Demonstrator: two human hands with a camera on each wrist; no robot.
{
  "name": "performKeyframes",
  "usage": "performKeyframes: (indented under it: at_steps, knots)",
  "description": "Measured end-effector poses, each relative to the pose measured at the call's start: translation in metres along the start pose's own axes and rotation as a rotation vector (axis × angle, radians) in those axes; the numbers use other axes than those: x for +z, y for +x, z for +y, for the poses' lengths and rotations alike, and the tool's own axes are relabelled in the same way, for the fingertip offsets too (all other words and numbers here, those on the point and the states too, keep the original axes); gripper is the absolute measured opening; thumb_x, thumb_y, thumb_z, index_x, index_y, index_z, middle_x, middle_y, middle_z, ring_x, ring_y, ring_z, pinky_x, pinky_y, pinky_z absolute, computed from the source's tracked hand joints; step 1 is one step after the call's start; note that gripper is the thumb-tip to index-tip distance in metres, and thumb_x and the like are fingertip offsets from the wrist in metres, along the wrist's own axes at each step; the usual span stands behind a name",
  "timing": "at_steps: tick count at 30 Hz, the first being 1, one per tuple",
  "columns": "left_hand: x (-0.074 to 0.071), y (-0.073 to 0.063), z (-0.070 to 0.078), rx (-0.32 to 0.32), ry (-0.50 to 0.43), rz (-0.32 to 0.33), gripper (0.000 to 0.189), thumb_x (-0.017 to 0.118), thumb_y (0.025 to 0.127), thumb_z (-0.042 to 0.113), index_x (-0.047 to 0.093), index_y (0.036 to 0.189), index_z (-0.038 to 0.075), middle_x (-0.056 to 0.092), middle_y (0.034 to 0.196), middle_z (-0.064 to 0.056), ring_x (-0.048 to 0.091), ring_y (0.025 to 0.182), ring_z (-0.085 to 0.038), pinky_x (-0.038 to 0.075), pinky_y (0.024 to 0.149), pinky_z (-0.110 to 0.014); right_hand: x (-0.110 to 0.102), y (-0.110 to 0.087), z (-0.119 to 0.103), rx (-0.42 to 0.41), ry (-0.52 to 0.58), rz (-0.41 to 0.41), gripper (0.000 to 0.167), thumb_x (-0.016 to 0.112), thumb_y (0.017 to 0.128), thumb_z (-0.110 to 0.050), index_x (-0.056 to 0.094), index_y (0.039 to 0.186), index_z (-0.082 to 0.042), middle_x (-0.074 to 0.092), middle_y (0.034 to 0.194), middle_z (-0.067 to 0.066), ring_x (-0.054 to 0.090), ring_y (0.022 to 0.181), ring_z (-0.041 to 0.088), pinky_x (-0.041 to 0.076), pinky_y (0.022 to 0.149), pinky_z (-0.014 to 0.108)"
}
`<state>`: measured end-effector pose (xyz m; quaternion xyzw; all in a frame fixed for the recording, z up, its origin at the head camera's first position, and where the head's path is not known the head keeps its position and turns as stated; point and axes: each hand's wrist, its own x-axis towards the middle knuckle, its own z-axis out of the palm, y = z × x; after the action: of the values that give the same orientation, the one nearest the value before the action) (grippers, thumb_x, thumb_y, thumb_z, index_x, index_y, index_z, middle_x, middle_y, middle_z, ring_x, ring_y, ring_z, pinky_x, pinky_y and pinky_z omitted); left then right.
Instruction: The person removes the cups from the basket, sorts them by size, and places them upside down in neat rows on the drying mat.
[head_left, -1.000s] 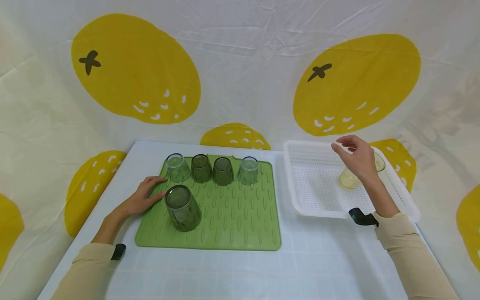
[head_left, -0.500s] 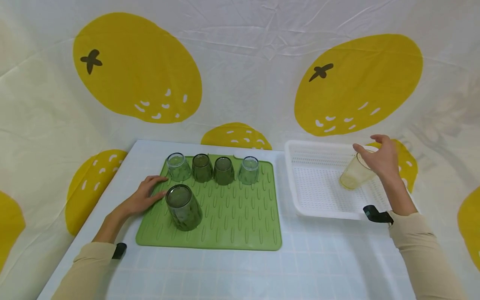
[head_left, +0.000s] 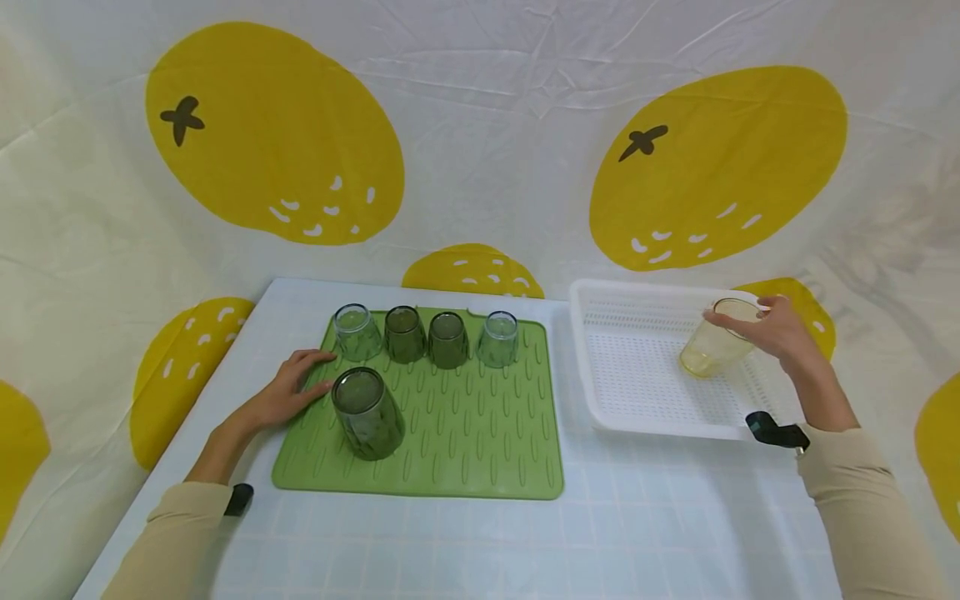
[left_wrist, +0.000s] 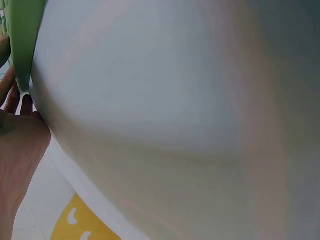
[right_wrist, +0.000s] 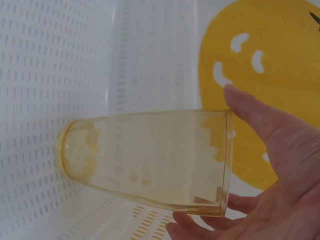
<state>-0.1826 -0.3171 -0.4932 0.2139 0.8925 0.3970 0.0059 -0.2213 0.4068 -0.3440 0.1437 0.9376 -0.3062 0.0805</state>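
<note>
In the head view my right hand (head_left: pixel 783 332) holds a tall clear yellow drinking glass (head_left: pixel 711 350) near its rim. The right wrist view has the thumb on one side of the glass (right_wrist: pixel 155 157) and the fingers on the other. Upright, its base is in the white basket (head_left: pixel 585 367). My left hand (head_left: pixel 288 393) rests at the left edge of the green drying mat (head_left: pixel 465 442), fingers relaxed. Just right of it a large dark grey glass (head_left: pixel 369 421) stands upside down on the mat.
Along the mat's back edge stand two pale bluish glasses (head_left: pixel 357 335) and two dark brownish glasses (head_left: pixel 405 337), all upside down. A patterned curtain (head_left: pixel 495 167) hangs behind the pale table (head_left: pixel 420 542).
My right hand has moved right and down to the yellow glass's rim and taken hold of it. The left hand has stayed put.
</note>
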Motion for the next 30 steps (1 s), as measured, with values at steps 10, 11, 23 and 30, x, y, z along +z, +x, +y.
performKeyframes:
  at_steps: [10, 11, 23, 30]
  knots:
    - [-0.001, 0.001, 0.0, 0.005, -0.008, 0.003, 0.043, 0.064, 0.101, 0.002, 0.049, 0.139, -0.011, 0.04, 0.139, -0.035, 0.031, 0.132, -0.055, 0.025, 0.104, -0.075, 0.001, 0.006, 0.011, 0.007, -0.032, -0.122, 0.13, 0.076, 0.088, -0.057, -0.007, 0.152, 0.02, 0.013, 0.155, 0.046, 0.018, 0.138, 0.064, 0.026, 0.108, 0.077]
    - [-0.001, 0.001, 0.0, 0.007, -0.008, 0.005, 0.043, 0.063, 0.101, 0.002, 0.049, 0.139, -0.011, 0.04, 0.139, -0.035, 0.031, 0.132, -0.055, 0.025, 0.104, -0.075, 0.001, 0.007, 0.012, 0.012, -0.029, -0.118, 0.129, 0.077, 0.088, -0.056, -0.005, 0.153, 0.02, 0.013, 0.156, 0.045, 0.018, 0.138, 0.063, 0.026, 0.108, 0.076]
    - [-0.002, 0.0, 0.005, -0.013, -0.018, -0.014, 0.043, 0.063, 0.102, 0.005, 0.049, 0.139, -0.011, 0.04, 0.14, -0.035, 0.031, 0.133, -0.055, 0.025, 0.104, -0.076, 0.007, 0.006, 0.019, 0.009, 0.096, -0.097, 0.123, 0.077, 0.089, -0.053, 0.0, 0.155, 0.017, 0.016, 0.157, 0.043, 0.024, 0.139, 0.058, 0.028, 0.111, 0.071]
    - [-0.007, 0.001, 0.011, -0.057, -0.004, -0.038, 0.043, 0.063, 0.102, 0.008, 0.051, 0.139, -0.011, 0.041, 0.142, -0.036, 0.034, 0.135, -0.056, 0.027, 0.107, -0.074, 0.011, 0.0, 0.019, -0.033, 0.213, -0.074, 0.117, 0.076, 0.092, -0.05, 0.001, 0.157, 0.012, 0.014, 0.158, 0.041, 0.026, 0.139, 0.056, 0.028, 0.113, 0.069]
